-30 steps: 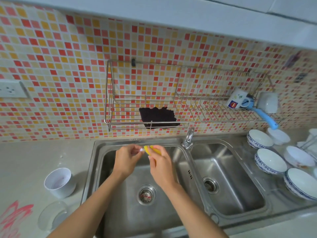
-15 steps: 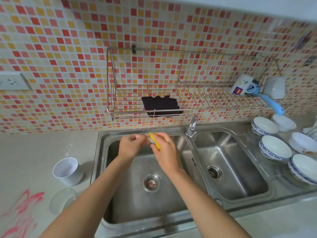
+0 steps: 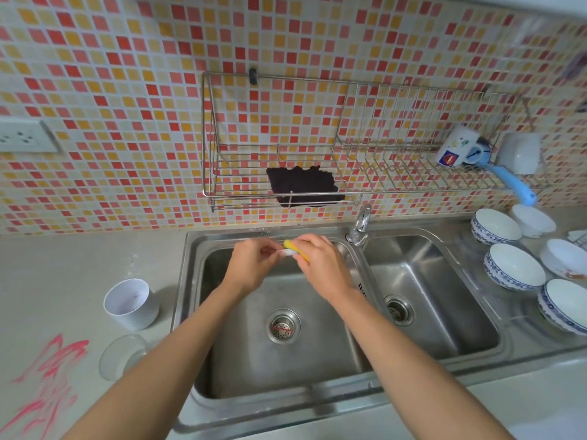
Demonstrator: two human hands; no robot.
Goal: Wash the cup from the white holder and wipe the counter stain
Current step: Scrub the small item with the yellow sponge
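Over the back of the left sink basin (image 3: 286, 373), my left hand (image 3: 254, 265) pinches a small pale cup (image 3: 283, 252), mostly hidden by fingers. My right hand (image 3: 320, 265) grips a yellow sponge (image 3: 297, 248) and presses it against the cup. The white holder (image 3: 131, 304) stands upright on the counter left of the sink. A pink smeared stain (image 3: 47, 385) marks the counter at the lower left.
A clear glass item (image 3: 122, 357) lies beside the holder. The tap (image 3: 362, 222) stands between the two basins. A dark cloth (image 3: 303, 187) hangs on the wall rack (image 3: 241, 198), which also holds a mug (image 3: 452, 147) and a blue brush (image 3: 514, 182). Several bowls (image 3: 513, 266) sit at right.
Both hands have stayed together over the left basin, with the sponge shifting slightly against the cup. The view has dipped, so everything sits higher in frame.
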